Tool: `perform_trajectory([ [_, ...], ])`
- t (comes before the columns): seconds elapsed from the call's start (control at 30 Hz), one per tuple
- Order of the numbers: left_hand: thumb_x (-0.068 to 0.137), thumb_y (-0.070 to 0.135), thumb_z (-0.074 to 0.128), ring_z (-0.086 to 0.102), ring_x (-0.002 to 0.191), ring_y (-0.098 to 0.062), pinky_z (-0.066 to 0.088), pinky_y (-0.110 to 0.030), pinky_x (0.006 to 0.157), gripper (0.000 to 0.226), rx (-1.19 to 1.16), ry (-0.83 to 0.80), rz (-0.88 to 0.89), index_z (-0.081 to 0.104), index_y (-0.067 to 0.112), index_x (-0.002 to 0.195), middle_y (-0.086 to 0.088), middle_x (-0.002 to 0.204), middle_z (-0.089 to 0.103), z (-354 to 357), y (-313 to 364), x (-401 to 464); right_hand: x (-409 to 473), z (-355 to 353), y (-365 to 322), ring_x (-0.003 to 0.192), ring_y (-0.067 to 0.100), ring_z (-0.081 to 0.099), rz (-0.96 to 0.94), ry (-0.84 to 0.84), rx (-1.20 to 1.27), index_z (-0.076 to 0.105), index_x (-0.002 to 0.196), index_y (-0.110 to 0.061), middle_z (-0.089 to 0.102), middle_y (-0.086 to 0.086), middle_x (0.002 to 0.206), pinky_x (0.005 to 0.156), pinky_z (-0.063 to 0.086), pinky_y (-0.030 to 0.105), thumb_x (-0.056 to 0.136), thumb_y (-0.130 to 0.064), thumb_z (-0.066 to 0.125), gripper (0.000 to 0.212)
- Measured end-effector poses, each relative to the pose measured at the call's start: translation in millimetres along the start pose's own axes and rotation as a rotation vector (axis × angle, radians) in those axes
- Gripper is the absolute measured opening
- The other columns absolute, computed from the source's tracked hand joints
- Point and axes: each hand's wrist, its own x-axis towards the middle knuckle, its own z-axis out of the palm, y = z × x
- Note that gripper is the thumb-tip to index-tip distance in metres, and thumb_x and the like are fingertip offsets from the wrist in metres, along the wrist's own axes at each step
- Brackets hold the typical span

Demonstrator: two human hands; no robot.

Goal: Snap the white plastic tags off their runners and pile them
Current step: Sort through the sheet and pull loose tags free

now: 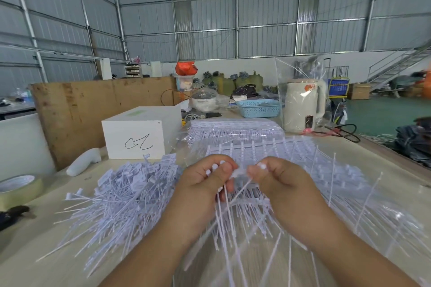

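Observation:
My left hand point(205, 182) and my right hand point(277, 179) meet at the middle of the table, fingers curled, and both pinch one white runner of tags point(240, 173) between them. Its long thin tails hang down below my hands. To the left lies a big pile of loose white tags point(130, 191). Behind and to the right of my hands, racks of tags still on their runners point(298, 158) spread over the table. A further stack of runners in clear wrap point(233, 128) sits behind those.
A white box with a black scribble point(135, 137) stands at the back left beside a brown board point(93, 109). A cream kettle point(303, 107) and a blue basket point(258, 107) stand behind. A tape roll point(18, 189) lies at the left edge.

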Motion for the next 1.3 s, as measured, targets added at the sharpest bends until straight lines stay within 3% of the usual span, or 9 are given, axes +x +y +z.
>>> perform_trajectory([
  [0.13,0.091,0.014,0.057,0.048,0.047,-0.008,0.039,-0.015,0.046,0.030,-0.016,0.143,-0.011,0.074,0.025,0.069,0.002,0.054,0.054,-11,3,4,6,-19,6,0.048,0.012,0.034,0.071,0.189,0.048,0.045,0.064,-0.012,0.038,-0.005,0.053,0.058,0.034,0.031,0.092,-0.040,0.058,0.042],
  [0.2,0.083,0.021,0.059,0.051,0.048,-0.008,0.040,-0.016,0.047,0.020,-0.041,0.061,-0.040,0.075,0.024,0.071,0.000,0.054,0.055,-13,7,3,4,-19,6,0.050,0.013,0.038,0.066,0.061,0.125,0.055,0.075,-0.009,0.044,-0.001,0.055,0.055,0.037,0.029,0.087,-0.046,0.057,0.039],
  [0.37,0.083,0.020,0.064,0.053,0.049,-0.010,0.042,-0.018,0.049,0.018,-0.017,-0.248,-0.070,0.076,0.020,0.097,-0.003,0.055,0.056,-11,6,-3,-2,-3,8,0.053,0.001,0.046,-0.067,-0.336,0.040,0.061,0.108,-0.044,0.056,-0.013,0.059,0.055,0.038,0.015,0.091,-0.053,0.054,0.021],
  [0.5,0.080,0.013,0.061,0.053,0.051,-0.007,0.041,-0.015,0.050,0.026,0.078,-0.397,-0.082,0.077,0.029,0.093,0.001,0.058,0.059,-14,6,-4,-2,-1,11,0.057,-0.002,0.052,-0.001,-0.407,0.124,0.049,0.127,-0.031,0.061,-0.010,0.063,0.060,0.038,0.010,0.086,-0.039,0.062,0.044],
  [0.63,0.070,0.015,0.067,0.055,0.055,-0.007,0.042,-0.016,0.051,0.024,0.083,-0.530,-0.128,0.077,0.023,0.090,0.001,0.065,0.062,-19,7,-3,-1,-2,11,0.091,0.026,0.070,0.069,-0.441,0.118,0.043,0.134,-0.032,0.072,0.018,0.090,0.087,0.050,0.032,0.080,-0.038,0.069,0.061],
  [0.73,0.070,0.022,0.066,0.056,0.056,-0.006,0.041,-0.015,0.051,0.025,0.086,-0.587,-0.168,0.077,0.023,0.092,0.001,0.065,0.061,-22,6,-3,-3,-2,8,0.099,0.034,0.067,0.083,-0.501,0.134,0.044,0.131,-0.028,0.071,0.023,0.092,0.097,0.047,0.038,0.081,-0.031,0.069,0.056],
  [0.9,0.076,0.039,0.070,0.054,0.054,-0.006,0.042,-0.015,0.053,0.019,0.131,-0.546,-0.171,0.078,0.025,0.087,0.006,0.062,0.062,-23,4,-3,-3,-7,3,0.052,0.008,0.047,0.110,-0.470,0.112,0.060,0.115,-0.032,0.056,0.006,0.061,0.054,0.037,0.022,0.079,-0.054,0.070,0.044],
  [1.17,0.079,0.020,0.062,0.048,0.047,-0.003,0.039,-0.013,0.046,0.016,0.014,-0.344,-0.178,0.077,0.021,0.073,0.006,0.056,0.060,-32,5,2,-1,-15,9,0.051,0.014,0.044,0.172,-0.494,-0.008,0.057,0.063,-0.024,0.052,-0.004,0.055,0.059,0.036,0.033,0.084,-0.051,0.061,0.034],
  [1.3,0.075,0.018,0.066,0.048,0.054,-0.006,0.039,-0.014,0.051,0.011,0.030,-0.272,-0.118,0.077,0.020,0.073,0.003,0.061,0.057,-28,2,3,-1,-10,8,0.051,0.015,0.033,0.120,-0.403,-0.016,0.049,0.057,-0.024,0.039,-0.004,0.054,0.052,0.027,0.030,0.084,-0.048,0.063,0.038],
])
